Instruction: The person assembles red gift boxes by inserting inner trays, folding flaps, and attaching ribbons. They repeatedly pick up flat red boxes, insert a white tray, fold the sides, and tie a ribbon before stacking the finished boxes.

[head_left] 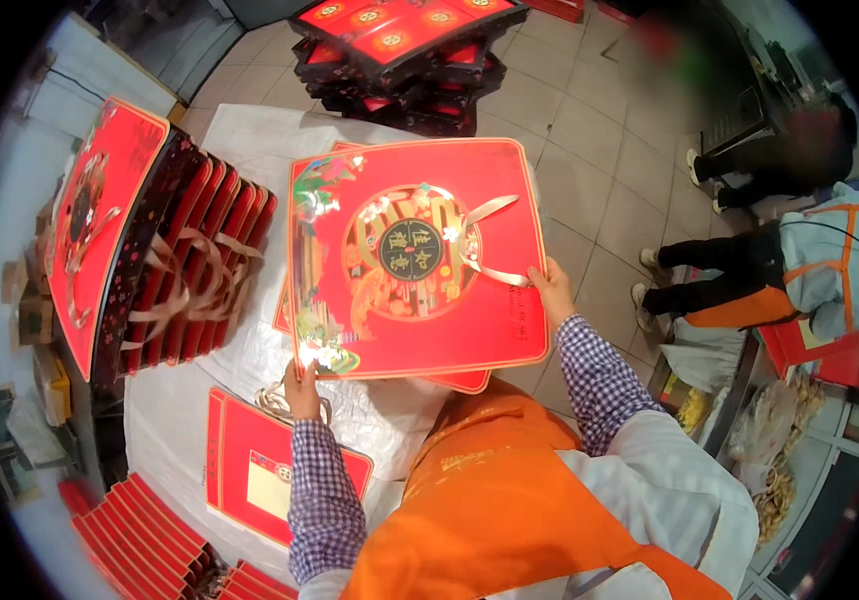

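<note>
- Far left: row of red gift boxes (195, 265) standing on edge, packed side by side, ribbon handles hanging off them; one big red lid face (100, 225) leans at the left end of the row.
- Bottom left: more red boxes (140, 530) stacked on edge, low in frame.
- White plastic sheet (250, 150) covers the table under everything here.
- Flat red box (260, 470) lies on the sheet near the lower left, pale label on top, just beside the left forearm.
- Left hand (302, 385) closed on the bottom-left corner of the big red box lid (415, 260), fingers hidden behind the lid, thumb side showing.
- Lid held up and tilted toward the camera, gold round emblem in centre, beige ribbon (485, 245) looped on its right half. Another red panel peeks out behind and below it.
- Right hand (553, 285) gripping the lid's right edge, fingers wrapped round it, near the ribbon end.
- Top centre: dark stack of open red trays (405, 60) on the tiled floor.
- Right: another person (780, 265) in an orange apron crouched on the floor, well apart.
</note>
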Motion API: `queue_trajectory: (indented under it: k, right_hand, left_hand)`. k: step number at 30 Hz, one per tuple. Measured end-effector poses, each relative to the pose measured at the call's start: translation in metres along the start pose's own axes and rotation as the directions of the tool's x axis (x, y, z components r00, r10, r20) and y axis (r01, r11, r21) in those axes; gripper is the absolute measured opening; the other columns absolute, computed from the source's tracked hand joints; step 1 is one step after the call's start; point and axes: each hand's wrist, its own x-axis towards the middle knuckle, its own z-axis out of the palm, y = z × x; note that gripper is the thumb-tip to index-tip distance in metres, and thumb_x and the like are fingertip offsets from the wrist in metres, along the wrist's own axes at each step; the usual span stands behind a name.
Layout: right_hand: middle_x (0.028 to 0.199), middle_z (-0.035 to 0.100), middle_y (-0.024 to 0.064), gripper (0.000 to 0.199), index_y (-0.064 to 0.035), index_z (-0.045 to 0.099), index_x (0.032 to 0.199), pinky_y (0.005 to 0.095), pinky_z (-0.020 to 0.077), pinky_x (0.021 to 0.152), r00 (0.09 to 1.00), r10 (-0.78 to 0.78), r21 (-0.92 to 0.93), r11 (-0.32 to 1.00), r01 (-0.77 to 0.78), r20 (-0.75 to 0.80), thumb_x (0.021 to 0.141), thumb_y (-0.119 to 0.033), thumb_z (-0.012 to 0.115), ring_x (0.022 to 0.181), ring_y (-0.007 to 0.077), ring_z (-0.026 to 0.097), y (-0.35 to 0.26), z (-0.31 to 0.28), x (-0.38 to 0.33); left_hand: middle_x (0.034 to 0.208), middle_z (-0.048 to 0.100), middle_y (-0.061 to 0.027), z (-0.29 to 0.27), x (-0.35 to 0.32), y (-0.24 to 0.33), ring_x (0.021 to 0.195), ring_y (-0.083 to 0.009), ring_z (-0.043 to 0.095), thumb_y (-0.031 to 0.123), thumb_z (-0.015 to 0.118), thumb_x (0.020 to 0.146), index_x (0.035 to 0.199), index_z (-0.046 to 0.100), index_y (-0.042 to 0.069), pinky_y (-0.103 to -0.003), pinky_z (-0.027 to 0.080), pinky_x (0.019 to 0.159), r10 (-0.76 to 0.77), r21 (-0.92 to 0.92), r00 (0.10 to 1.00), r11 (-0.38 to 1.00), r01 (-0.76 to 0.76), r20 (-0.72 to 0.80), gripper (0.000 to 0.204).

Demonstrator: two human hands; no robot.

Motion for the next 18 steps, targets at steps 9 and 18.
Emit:
queue_trajectory:
  k: [9, 18]
  right_hand:
    - [0.11, 0.063, 0.0085, 0.039, 0.0033, 0.051, 0.128, 0.0288, 0.0525, 0.08, 0.91, 0.037, -0.04, 0.999, -0.023, 0.413, 0.094, -0.012, 0.061, 0.091, 0.0136, 0.063, -0.125, 0.018, -0.088]
    - [0.099, 0.066, 0.0124, 0.024, 0.005, 0.059, 0.114, 0.0302, 0.0474, 0.079, 0.667, -0.334, -0.306, 0.694, 0.652, 0.666, 0.093, -0.005, 0.054, 0.087, 0.0187, 0.063, -0.157, 0.036, -0.276]
  left_hand:
    - [0.129, 0.054, -0.0225, 0.006, -0.079, -0.085, 0.12, -0.0309, 0.052, 0.033, 0.068, 0.088, 0.138, 0.042, -0.006, -0.04, 0.041, 0.101, 0.074, 0.038, 0.984, 0.997, -0.069, -0.163, 0.068]
    - [0.126, 0.045, -0.017, 0.014, -0.262, 0.154, 0.11, -0.0253, 0.055, 0.017, 0.067, 0.086, 0.144, 0.034, 0.0, -0.034, 0.05, 0.086, 0.534, -0.169, 0.844, 0.828, -0.535, -0.054, 0.068]
